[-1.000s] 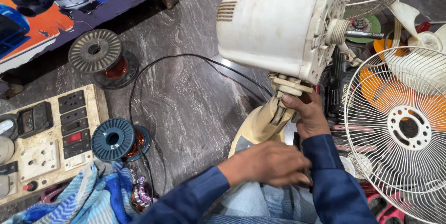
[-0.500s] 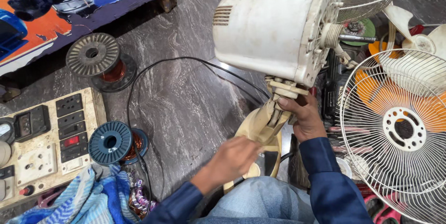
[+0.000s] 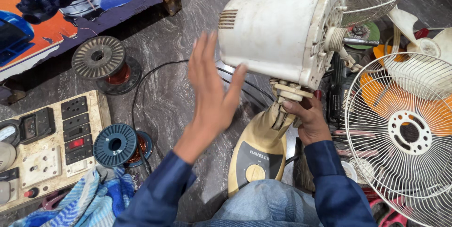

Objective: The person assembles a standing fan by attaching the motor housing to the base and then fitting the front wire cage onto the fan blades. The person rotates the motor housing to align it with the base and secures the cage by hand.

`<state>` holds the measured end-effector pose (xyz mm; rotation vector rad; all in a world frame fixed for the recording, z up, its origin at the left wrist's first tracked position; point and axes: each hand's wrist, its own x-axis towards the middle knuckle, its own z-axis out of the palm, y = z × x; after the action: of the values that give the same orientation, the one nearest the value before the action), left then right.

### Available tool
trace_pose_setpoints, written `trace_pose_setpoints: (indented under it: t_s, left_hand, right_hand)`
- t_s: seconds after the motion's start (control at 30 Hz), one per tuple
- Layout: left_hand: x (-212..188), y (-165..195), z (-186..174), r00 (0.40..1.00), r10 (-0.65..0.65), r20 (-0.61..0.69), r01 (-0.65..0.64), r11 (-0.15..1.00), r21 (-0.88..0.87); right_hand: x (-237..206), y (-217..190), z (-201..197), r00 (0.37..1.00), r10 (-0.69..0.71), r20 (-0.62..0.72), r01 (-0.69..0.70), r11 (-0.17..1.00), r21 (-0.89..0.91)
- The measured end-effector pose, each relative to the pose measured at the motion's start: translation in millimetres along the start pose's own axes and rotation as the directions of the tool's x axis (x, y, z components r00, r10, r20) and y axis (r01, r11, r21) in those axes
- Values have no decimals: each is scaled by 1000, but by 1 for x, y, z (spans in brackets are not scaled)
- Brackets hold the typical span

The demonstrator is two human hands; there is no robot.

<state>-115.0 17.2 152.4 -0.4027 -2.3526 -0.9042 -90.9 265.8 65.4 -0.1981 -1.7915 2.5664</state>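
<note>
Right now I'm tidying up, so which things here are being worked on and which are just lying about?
In hand:
fan motor
fan neck, gripped by right hand
left hand, raised open

Lying about:
wire spools
switchboard
fan guard
striped cloth

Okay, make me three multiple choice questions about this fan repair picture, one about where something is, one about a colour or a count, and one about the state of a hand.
1. Where does the right hand grip?
A. the neck under the motor housing
B. the wire guard
C. the blue spool

2. How many wire spools lie on the floor?
A. one
B. two
C. four

3. How is the left hand?
A. closed on the cable
B. flat on the switchboard
C. open, raised beside the housing

Answers:
1 A, its fingers wrap the joint above the cream stand.
2 B, a grey spool and a blue spool.
3 C, its fingers are spread and hold nothing.
</note>
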Motion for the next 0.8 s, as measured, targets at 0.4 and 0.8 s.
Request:
trace_pose_setpoints:
  t_s: [0.4, 0.8]
  left_hand:
    - [30, 0, 47, 914, -239, 329, 358, 856, -374]
    - [32, -3, 53, 903, -221, 368, 353, 870, -344]
  right_hand:
    - [-5, -10, 12, 993, -107, 53, 108, 994, -14]
    - [-4, -3, 1, 998, -65, 22, 65, 997, 38]
